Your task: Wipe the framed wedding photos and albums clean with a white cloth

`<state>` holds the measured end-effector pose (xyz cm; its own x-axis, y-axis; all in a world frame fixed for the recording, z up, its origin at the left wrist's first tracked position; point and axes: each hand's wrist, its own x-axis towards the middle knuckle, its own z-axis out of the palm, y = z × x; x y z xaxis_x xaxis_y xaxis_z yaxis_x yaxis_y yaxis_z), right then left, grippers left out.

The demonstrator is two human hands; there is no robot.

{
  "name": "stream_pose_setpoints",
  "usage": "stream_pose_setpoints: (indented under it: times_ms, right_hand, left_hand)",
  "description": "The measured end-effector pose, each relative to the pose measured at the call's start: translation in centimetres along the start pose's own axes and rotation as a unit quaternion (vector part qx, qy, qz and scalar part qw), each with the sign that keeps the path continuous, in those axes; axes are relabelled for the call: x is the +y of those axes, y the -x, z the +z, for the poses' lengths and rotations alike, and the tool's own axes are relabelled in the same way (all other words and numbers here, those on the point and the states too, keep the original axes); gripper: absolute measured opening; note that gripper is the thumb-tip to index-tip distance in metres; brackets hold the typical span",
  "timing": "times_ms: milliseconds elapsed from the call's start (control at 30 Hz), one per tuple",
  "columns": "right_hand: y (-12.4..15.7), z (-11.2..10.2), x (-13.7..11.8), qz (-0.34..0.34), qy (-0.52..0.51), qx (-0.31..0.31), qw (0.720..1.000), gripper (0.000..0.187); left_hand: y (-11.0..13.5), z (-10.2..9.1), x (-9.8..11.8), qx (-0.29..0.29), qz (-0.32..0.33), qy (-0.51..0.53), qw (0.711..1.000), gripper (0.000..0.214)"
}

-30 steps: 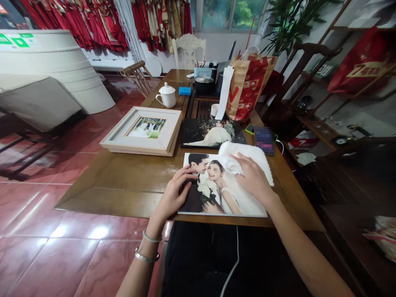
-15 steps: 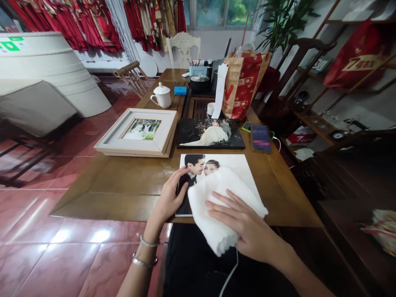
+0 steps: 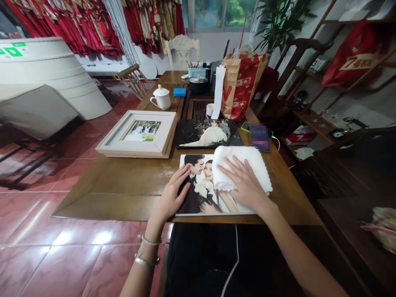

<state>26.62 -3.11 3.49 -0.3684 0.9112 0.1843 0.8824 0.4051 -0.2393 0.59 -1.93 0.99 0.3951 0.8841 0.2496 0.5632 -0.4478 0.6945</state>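
Note:
A photo print (image 3: 204, 192) of a couple lies flat near the table's front edge. Over its left side rests my left hand (image 3: 175, 192), open, fingertips touching the printed surface. A folded white cloth (image 3: 256, 165) covers the print's upper right part and reaches past its right edge. My right hand (image 3: 244, 181) lies flat on this cloth, fingers spread, pressing it from above. Just behind the print is a dark photo panel (image 3: 210, 134) with a figure in a white gown. Two stacked pale picture frames (image 3: 168, 142) sit to the left, the upper one holding a photo.
A lidded white mug (image 3: 162, 99) and a blue box (image 3: 179, 92) stand farther back on the wooden table (image 3: 117, 194). A red and brown paper bag (image 3: 243, 86) stands behind the panel. At right lies a phone (image 3: 260, 137) by a white cable.
My right hand and the white cloth have moved away from me and to the right, uncovering the print's middle and lower part. My left hand has stayed about where it was.

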Motion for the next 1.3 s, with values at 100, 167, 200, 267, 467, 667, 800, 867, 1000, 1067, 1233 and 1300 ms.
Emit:
stream_pose_setpoints:
  times_ms: [100,167,200,267,467,667,800,867,1000,1067,1233,1300]
  right_hand:
    - [1.0,-0.1,-2.9,-0.074,-0.017,-0.038,0.996,0.079]
    - [2.5,-0.5,-4.3,-0.127,-0.043,-0.069,0.989,0.086]
    - [3.4,-0.8,-4.8,-0.148,-0.058,-0.085,0.984,0.087]
    - [4.9,-1.4,-4.9,-0.172,-0.086,-0.110,0.975,0.087]
    - [6.2,-1.7,-0.4,-0.080,-0.100,-0.069,0.989,0.071]
    - [2.5,-0.5,3.1,0.030,-0.043,0.012,0.999,0.080]
    - [0.4,-0.1,1.1,0.045,-0.001,0.012,0.999,0.070]
    - [0.4,0.1,-0.6,0.024,0.004,0.003,1.000,0.071]
    - [2.8,-0.1,-3.5,-0.076,-0.017,-0.039,0.996,0.083]
    - [4.6,-0.5,-4.3,-0.126,-0.036,-0.064,0.989,0.086]
    - [7.2,-1.7,-3.2,-0.133,-0.080,-0.110,0.982,0.087]
    - [7.0,-1.8,-1.6,-0.084,-0.078,-0.091,0.989,0.087]
  left_hand:
    - [0.0,0.1,-0.1,0.000,-0.006,-0.001,1.000,0.045]
    - [0.0,0.1,-0.2,0.001,-0.004,-0.001,1.000,0.045]
    - [0.0,0.1,-0.2,0.000,-0.004,-0.002,1.000,0.045]
    - [0.0,0.1,-0.2,-0.001,-0.003,-0.005,1.000,0.045]
    - [0.0,0.1,-0.2,-0.009,0.006,-0.004,1.000,0.045]
    - [0.0,-0.1,-0.4,-0.024,0.008,0.003,1.000,0.045]
    - [-0.1,0.4,-0.3,-0.023,0.006,0.013,1.000,0.046]
    - [-0.1,0.8,-0.2,-0.006,0.004,0.009,1.000,0.047]
    - [-0.1,1.3,0.0,0.024,0.003,-0.002,1.000,0.047]
    - [-0.1,1.4,-0.1,0.024,0.004,0.001,1.000,0.047]
    - [-0.1,1.1,-0.2,0.018,0.008,0.006,1.000,0.047]
    - [-0.1,1.0,-0.2,0.016,0.009,0.006,1.000,0.047]
